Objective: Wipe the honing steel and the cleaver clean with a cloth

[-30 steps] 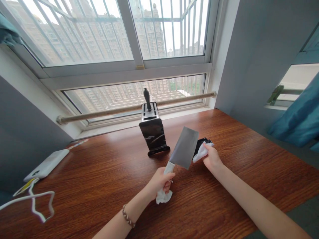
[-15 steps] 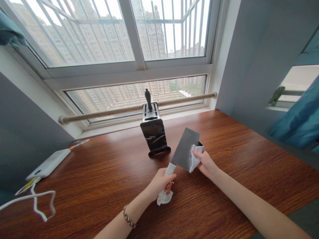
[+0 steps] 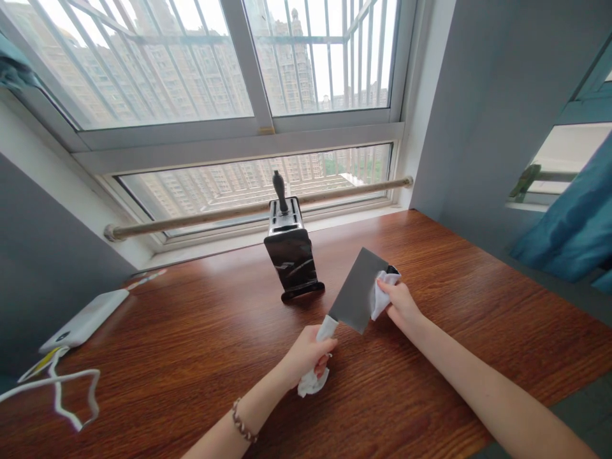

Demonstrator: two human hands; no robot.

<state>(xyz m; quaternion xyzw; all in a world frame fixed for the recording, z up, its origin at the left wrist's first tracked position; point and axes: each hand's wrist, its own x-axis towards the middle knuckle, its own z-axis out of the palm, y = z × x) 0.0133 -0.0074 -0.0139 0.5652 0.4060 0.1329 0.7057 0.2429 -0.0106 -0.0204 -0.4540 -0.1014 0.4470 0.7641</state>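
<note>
A white power bank (image 3: 83,320) with a white cable (image 3: 57,382) lies at the table's left edge; no writing on it is legible. A black knife block (image 3: 291,255) stands behind centre, 1 dark handle rising from it. The left hand (image 3: 308,357) is closed around the white handle of a grey steel cleaver (image 3: 359,290), a white tissue bunched in the fist. The blade's long axis runs up and rightward from that fist. The right hand (image 3: 401,303), nearer the blade, pinches a white cloth (image 3: 381,294) against its right face.
</note>
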